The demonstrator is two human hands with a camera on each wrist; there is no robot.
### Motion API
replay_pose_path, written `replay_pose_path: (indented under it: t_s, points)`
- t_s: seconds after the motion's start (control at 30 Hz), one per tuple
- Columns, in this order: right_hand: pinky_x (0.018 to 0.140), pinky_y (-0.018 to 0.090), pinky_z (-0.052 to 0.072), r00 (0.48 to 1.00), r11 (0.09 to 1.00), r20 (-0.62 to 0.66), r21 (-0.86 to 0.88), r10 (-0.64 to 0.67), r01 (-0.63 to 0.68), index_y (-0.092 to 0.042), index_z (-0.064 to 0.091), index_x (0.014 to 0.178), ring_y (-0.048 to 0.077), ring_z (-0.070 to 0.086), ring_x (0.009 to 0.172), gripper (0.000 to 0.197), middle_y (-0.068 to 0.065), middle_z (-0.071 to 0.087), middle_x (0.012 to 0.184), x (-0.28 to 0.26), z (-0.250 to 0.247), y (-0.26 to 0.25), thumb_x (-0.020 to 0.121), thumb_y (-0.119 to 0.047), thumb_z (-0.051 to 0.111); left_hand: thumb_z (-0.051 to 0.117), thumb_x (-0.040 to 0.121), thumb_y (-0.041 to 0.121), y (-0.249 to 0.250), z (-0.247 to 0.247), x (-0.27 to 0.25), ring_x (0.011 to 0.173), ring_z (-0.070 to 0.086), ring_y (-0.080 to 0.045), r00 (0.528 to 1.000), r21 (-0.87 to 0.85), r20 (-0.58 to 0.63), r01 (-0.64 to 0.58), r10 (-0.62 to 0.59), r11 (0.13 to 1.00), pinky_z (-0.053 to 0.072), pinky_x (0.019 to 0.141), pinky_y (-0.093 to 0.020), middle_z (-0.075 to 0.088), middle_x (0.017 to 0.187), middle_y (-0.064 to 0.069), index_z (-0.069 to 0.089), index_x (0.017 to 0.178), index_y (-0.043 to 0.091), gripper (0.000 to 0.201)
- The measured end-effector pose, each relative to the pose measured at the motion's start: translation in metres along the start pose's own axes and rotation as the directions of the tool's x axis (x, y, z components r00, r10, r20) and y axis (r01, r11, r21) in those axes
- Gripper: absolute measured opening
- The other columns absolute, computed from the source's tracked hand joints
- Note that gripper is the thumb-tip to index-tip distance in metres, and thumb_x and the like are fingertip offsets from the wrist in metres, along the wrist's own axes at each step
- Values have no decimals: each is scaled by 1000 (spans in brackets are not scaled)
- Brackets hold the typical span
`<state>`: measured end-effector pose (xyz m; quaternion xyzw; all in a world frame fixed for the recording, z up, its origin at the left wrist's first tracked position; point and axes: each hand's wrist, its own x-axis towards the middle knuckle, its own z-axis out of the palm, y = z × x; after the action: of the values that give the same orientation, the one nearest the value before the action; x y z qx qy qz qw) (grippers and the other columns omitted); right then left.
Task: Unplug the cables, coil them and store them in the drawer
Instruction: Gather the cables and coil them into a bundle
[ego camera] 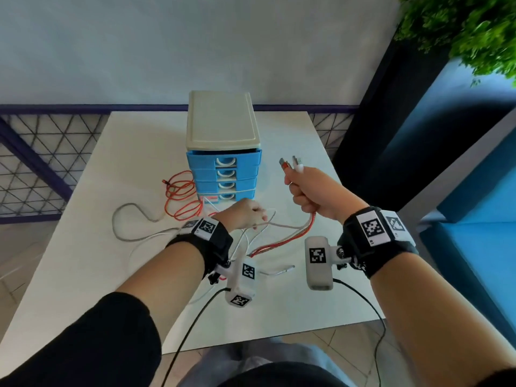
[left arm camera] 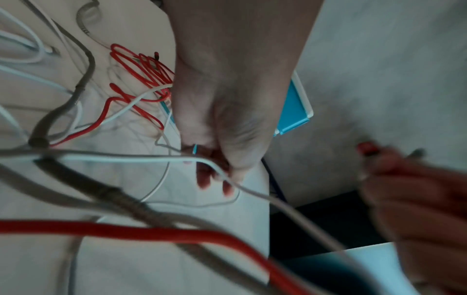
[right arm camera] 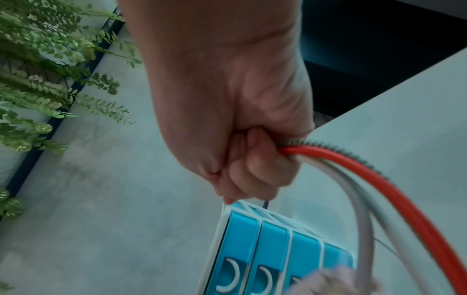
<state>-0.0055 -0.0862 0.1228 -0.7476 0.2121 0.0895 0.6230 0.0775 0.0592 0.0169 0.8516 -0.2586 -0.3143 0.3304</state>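
Note:
A small drawer unit (ego camera: 223,169) with several blue drawers stands mid-table, all drawers pushed in. My right hand (ego camera: 307,191) is raised to its right and grips a bundle of cables in a fist: a red cable (right arm camera: 379,179), a grey braided one and white ones. Their USB plugs (ego camera: 291,163) stick out above the fist. My left hand (ego camera: 245,216) is low in front of the bottom drawer, fingers (left arm camera: 215,175) curled round a white cable (left arm camera: 141,158) from that bundle. Loose red cable loops (ego camera: 181,196) lie left of the unit.
A grey braided cable (ego camera: 131,222) and a white cable end (ego camera: 282,270) trail over the white table (ego camera: 83,247). A blue seat (ego camera: 474,247) and a plant (ego camera: 474,29) are on the right. Black leads hang from my wrist cameras.

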Motion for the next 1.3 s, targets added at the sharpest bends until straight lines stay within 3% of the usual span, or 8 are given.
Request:
replay_pose_path:
  t_s: [0.13,0.3,0.47,0.6,0.77,0.9,1.1,1.3]
  points:
    - [44,21,39,998,997,-31,40,60,-59,-14,45,81,11,50,49,30,4,65,72,6,15,11,102,-36,39,44,95,18,22,-26,-21,60,50,-12,968,-274,-246,-124,55,954,43,63,-20,53,67,1,64,82,12,25]
    - [70,38,59,1000,886,4,463,-15,12,-8,46,84,24,71,74,30,17,73,83,15,38,0,104,-30,38,50,96,17,26,-49,-70,62,52,-9,976,-348,62,-175,209,921,44,64,-19,58,73,-1,65,88,10,19]
    - [62,33,61,998,735,-63,675,-27,62,-6,48,84,22,72,70,29,12,70,79,19,55,-13,104,-23,37,54,94,31,-2,-65,-100,73,58,-5,946,-157,275,-133,173,979,45,80,-21,64,71,13,72,93,28,18]
    - [48,22,51,990,757,-142,644,-26,112,-7,51,81,13,57,59,31,6,56,78,21,60,-16,102,-29,44,65,86,36,-22,-73,-115,90,66,-2,897,120,439,-109,45,987,47,96,-23,74,89,15,74,99,33,16]
    - [42,18,32,972,804,-14,560,-234,201,-12,48,79,6,38,43,30,2,50,76,11,65,-29,103,-29,41,63,88,29,-24,-79,-117,74,65,-12,997,-265,60,-22,39,964,53,74,-24,71,76,3,74,76,22,18]
    - [46,18,32,940,863,110,442,-322,244,-14,49,81,9,37,49,29,0,55,78,0,75,-36,104,-27,38,39,99,39,1,-91,-101,71,62,-17,974,-566,-227,-150,22,811,52,65,-27,65,74,-5,68,89,11,42]
    - [52,22,39,916,899,200,347,-348,266,-12,52,84,11,49,54,31,3,64,81,-13,78,-38,104,-28,35,48,98,20,41,-103,-89,71,66,-10,939,-734,-344,-283,21,618,56,72,-25,66,63,1,67,104,10,22]
    - [64,30,55,931,866,145,437,-334,243,-12,50,89,21,70,71,29,12,72,93,-18,70,-37,104,-30,34,68,84,8,51,-98,-92,73,68,-16,896,-773,-441,-349,-53,530,56,73,-28,70,83,-6,64,94,17,14]
